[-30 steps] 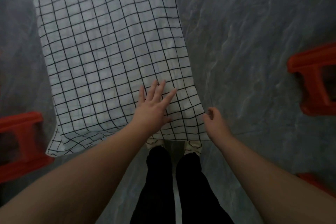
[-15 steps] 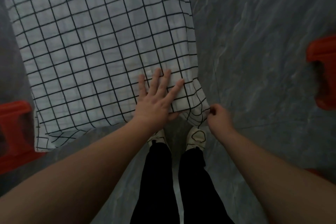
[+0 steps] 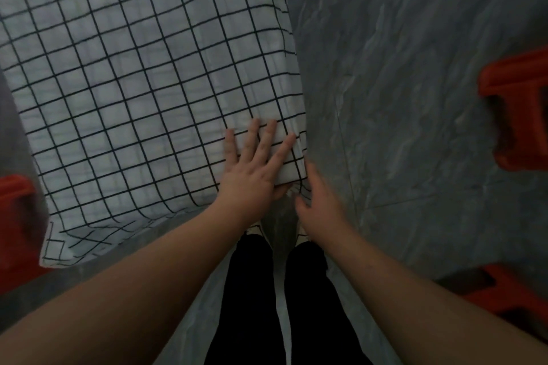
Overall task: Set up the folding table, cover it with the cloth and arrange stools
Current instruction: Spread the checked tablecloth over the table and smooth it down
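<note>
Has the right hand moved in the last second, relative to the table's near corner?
Yes. The right hand closed in leftward on the near right corner of the checked tablecloth, now touching its draped edge.

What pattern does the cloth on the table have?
White cloth with a black grid, seen in the head view.

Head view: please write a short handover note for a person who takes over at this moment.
Left hand: flat, pressing the cloth by its near right corner.
Right hand: against the hanging corner; grip unclear.
Done: the cloth covers the table, which is hidden under it.
To do: smooth that corner, then arrange the red stools: left stool, right stool, near-right stool.
</note>
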